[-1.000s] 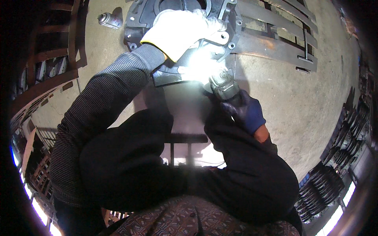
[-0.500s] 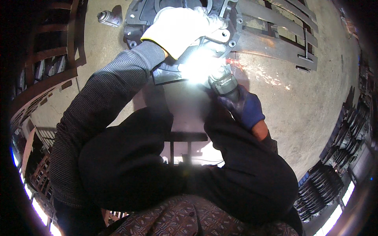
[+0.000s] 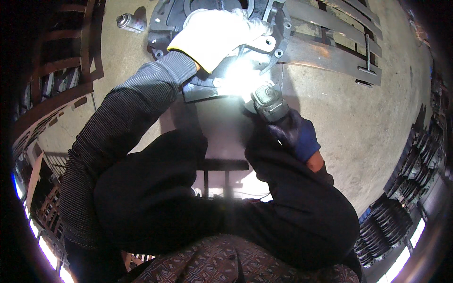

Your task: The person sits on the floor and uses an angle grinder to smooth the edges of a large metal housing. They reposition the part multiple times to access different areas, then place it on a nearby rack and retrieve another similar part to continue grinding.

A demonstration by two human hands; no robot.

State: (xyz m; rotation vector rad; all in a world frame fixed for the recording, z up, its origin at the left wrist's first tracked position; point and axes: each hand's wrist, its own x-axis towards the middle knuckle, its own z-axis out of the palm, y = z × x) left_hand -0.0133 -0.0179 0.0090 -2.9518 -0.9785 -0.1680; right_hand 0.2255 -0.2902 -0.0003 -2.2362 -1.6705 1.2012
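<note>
Beside the grey cast-metal housing [image 3: 166,29], seemingly being steadied by left hand [image 3: 216,39] (grip unclear), black-grey grinder [image 3: 271,106] is being gripped by right hand [image 3: 300,134].

Left hand [image 3: 217,38], white-gloved, on grey metal casting [image 3: 166,21]. Right hand [image 3: 296,136], blue-gloved, grips grinder [image 3: 269,101], its head beside bright glare [image 3: 237,80] at casting's near edge. Spray can [image 3: 132,23] on floor [image 3: 349,122] left of casting; slatted metal frame [image 3: 316,53] right.

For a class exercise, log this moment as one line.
left hand: on metal casting | right hand: gripping power tool | spray can: left of casting
</note>
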